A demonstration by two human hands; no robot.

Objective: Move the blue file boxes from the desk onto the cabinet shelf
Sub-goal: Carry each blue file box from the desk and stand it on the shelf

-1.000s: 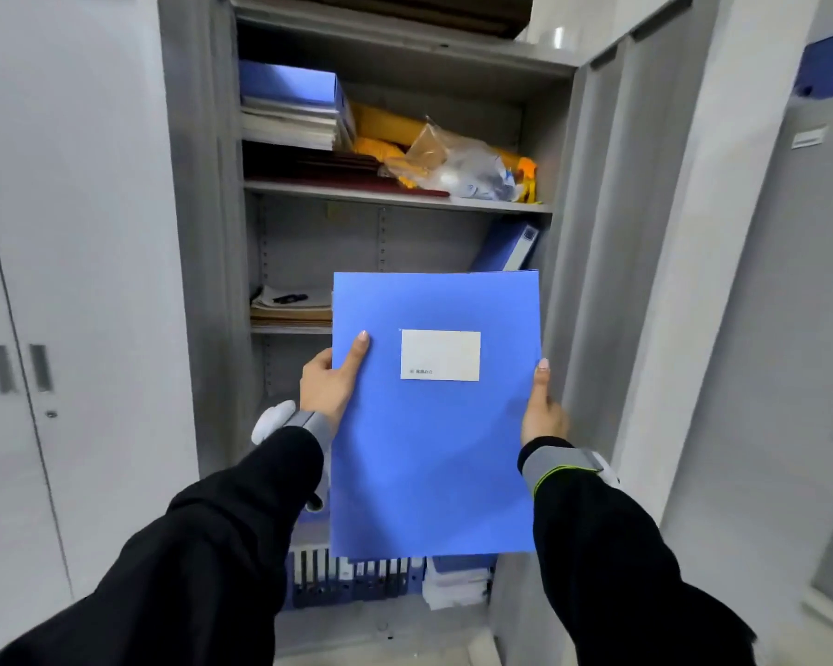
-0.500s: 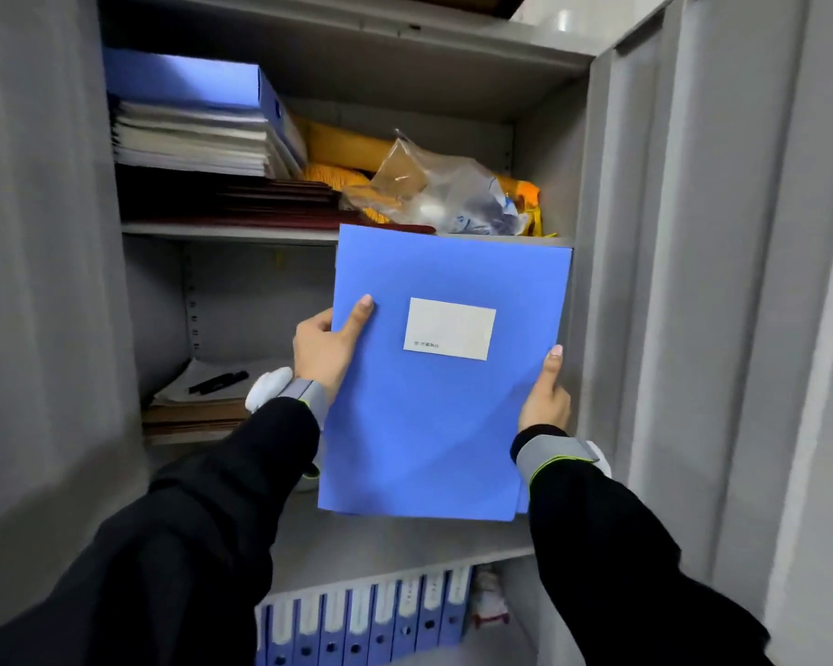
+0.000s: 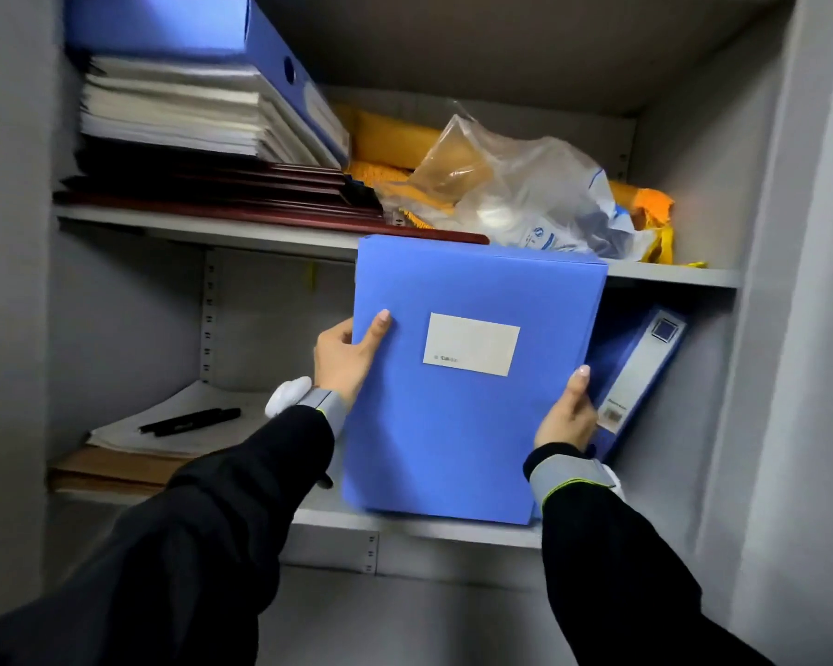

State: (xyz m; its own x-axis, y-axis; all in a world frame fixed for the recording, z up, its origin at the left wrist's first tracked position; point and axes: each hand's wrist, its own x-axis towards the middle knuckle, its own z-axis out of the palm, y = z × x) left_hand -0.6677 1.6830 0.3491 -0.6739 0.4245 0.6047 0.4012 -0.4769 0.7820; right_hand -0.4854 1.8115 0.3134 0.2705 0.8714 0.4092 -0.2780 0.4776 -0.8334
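My left hand [image 3: 345, 360] and right hand [image 3: 568, 415] grip the blue file box [image 3: 453, 425] by its sides, thumbs on its front. It stands upright at the front of the cabinet shelf [image 3: 405, 523], beside a leaning binder [image 3: 640, 372].

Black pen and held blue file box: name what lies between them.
Head view: only the left hand and wrist, gripping the blue file box, lie between it and the black pen.
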